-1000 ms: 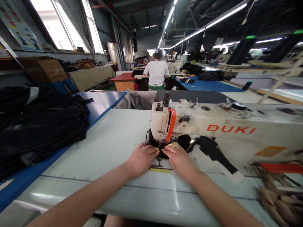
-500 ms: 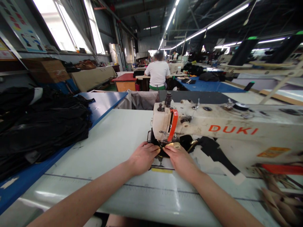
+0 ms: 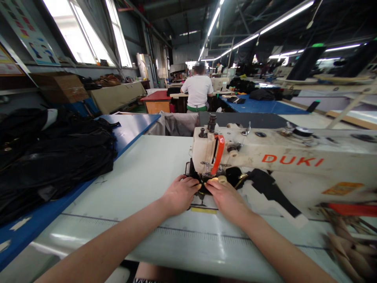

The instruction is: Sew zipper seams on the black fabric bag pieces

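Note:
A white sewing machine (image 3: 265,151) marked DUKI stands on a pale table (image 3: 141,177). Both my hands rest on the table right in front of its needle head. My left hand (image 3: 179,194) has its fingers curled and pressed onto a small piece of black fabric (image 3: 203,186) under the presser foot. My right hand (image 3: 226,198) pinches the same piece from the right, thumb and fingers together. More black fabric (image 3: 265,184) trails to the right behind the needle, under the machine's arm.
A heap of black garments (image 3: 53,157) lies on a blue table at the left. Pale cardboard cones (image 3: 347,243) lie at the lower right. A grey bin (image 3: 176,124) sits behind the table. A person in a white shirt (image 3: 198,92) sits far ahead, back turned.
Both hands have crept slightly forward and up toward the needle with the black piece. The view has shifted a little to the right.

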A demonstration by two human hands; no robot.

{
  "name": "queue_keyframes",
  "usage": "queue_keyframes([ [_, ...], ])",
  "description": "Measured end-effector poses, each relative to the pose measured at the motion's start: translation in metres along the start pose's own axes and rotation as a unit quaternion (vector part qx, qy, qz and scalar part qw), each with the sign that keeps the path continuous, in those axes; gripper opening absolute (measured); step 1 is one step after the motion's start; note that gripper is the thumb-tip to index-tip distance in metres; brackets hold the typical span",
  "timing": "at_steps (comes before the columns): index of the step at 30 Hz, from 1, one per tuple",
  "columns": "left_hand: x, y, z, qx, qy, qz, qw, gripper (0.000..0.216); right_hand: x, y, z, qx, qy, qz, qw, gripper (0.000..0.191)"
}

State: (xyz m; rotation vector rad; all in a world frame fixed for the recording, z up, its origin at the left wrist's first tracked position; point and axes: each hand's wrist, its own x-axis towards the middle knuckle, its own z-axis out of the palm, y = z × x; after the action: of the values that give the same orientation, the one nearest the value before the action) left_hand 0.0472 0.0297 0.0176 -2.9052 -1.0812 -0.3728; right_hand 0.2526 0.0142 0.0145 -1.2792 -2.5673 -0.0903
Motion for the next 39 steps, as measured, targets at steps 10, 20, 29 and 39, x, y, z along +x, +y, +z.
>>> queue_keyframes([
  [10, -0.0002, -0.0025, -0.0019, -0.001, 0.010, 0.001, 1.000, 0.031, -0.0001, -0.0030, 0.0001, -0.008, 0.003, 0.007, 1.000, 0.033],
  [20, 0.0002, -0.0076, 0.0024, -0.001, 0.028, 0.017, 0.999, 0.032, 0.0032, -0.0042, -0.0005, -0.012, -0.001, 0.016, 1.000, 0.035],
  [29, 0.0000, -0.0089, 0.0037, -0.016, 0.037, 0.019, 0.999, 0.032, 0.0041, -0.0025, 0.0008, -0.003, 0.005, 0.015, 1.000, 0.033],
  [39, -0.0003, -0.0085, 0.0047, -0.020, 0.037, 0.018, 0.999, 0.032, 0.0039, -0.0018, 0.0024, -0.009, 0.000, 0.011, 1.000, 0.034],
])
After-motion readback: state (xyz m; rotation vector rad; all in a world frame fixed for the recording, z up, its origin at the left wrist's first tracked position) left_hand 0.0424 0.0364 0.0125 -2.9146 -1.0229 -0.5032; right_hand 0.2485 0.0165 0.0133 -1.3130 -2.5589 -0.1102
